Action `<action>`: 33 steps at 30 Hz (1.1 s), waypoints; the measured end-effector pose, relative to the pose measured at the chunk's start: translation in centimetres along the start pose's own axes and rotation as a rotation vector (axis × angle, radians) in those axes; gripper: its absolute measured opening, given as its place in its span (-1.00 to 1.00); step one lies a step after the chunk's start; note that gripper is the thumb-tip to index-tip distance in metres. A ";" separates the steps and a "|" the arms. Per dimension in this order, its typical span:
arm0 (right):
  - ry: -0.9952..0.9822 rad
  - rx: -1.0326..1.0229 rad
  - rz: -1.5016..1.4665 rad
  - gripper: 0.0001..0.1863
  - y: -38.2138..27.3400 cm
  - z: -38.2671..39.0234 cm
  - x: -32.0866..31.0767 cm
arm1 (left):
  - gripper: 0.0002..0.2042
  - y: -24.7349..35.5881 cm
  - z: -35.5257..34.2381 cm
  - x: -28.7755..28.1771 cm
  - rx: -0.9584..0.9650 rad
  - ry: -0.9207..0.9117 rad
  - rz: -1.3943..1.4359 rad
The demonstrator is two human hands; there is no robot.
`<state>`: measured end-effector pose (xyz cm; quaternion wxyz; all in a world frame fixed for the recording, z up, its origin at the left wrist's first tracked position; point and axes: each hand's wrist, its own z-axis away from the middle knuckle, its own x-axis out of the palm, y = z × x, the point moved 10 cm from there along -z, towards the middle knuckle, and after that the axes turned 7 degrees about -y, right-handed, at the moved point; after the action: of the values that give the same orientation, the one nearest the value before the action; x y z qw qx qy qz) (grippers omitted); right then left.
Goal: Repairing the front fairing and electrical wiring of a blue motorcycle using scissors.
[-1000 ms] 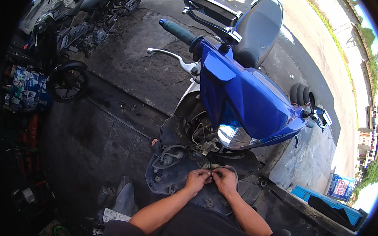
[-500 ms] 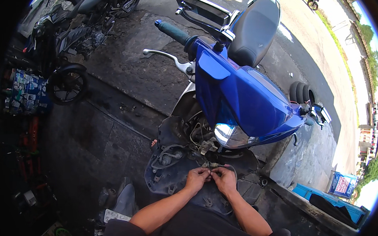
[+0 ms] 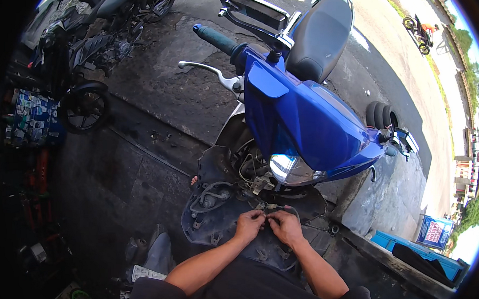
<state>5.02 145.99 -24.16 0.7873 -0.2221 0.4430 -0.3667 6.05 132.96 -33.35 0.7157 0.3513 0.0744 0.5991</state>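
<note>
My left hand (image 3: 249, 226) and my right hand (image 3: 285, 227) meet at the fingertips over the back of a dark plastic scooter panel (image 3: 200, 223). Both are closed in a pinch, and whatever is between the fingers is too small to make out. Just beyond the fingertips lies some thin wiring with a pale connector (image 3: 272, 206). The panel leans against the front of a blue scooter (image 3: 297, 115), below its headlight (image 3: 294, 169). More cables and parts (image 3: 259, 172) show in the scooter's opened front.
A black motorcycle (image 3: 81, 65) stands at the far left. At the lower left a grey plastic part (image 3: 159, 252) lies by my arm. Stacked tires (image 3: 381, 114) stand beyond the scooter. A blue sign (image 3: 434, 232) and a ledge (image 3: 383, 258) are on the right.
My hands stay pinched in nearly the same place, their fingertips slightly farther apart. On the road at the far right, a motorcycle with a rider has come further into view.
</note>
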 end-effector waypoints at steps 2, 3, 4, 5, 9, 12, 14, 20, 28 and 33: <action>0.004 -0.031 0.046 -0.79 -0.7 -0.1 -0.3 | -0.84 -0.2 -0.1 0.0 -0.008 -0.006 0.037; 0.007 -0.049 0.076 -0.80 -1.1 -0.1 -0.5 | -0.84 -0.4 0.0 0.1 -0.016 -0.014 0.075; 0.009 -0.067 0.105 -0.80 -1.5 -0.1 -0.6 | -0.84 -0.4 0.0 0.1 -0.015 -0.013 0.075; 0.008 -0.068 0.105 -0.80 -1.5 -0.1 -0.5 | -0.85 -0.3 0.0 0.1 -0.011 -0.007 0.078; 0.048 0.049 0.028 -0.77 -0.2 -0.6 -0.8 | -0.82 -0.1 0.0 0.1 0.027 0.007 0.078; 0.092 0.142 -0.100 -0.74 0.7 -0.9 -1.2 | -0.84 -0.2 0.1 0.0 0.022 0.015 0.101; 0.101 0.182 -0.202 -0.72 1.0 -1.0 -1.2 | -0.85 -0.2 0.2 -0.1 0.029 0.016 0.097; 0.251 0.033 -0.141 -0.81 -0.2 -0.9 -2.1 | -0.86 0.2 0.5 -0.3 0.049 0.028 0.055; 0.449 -0.088 -0.242 -0.91 -0.7 0.3 -3.1 | -0.88 0.4 0.9 -0.4 -0.012 0.066 0.069; 0.402 -0.135 -0.191 -0.89 -1.0 0.0 -2.8 | -0.89 0.6 0.8 -0.3 0.037 0.024 0.101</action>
<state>3.73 147.48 -21.96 0.6283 -0.2378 0.5915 -0.4459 5.97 132.39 -32.48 0.6770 0.3605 0.0764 0.6371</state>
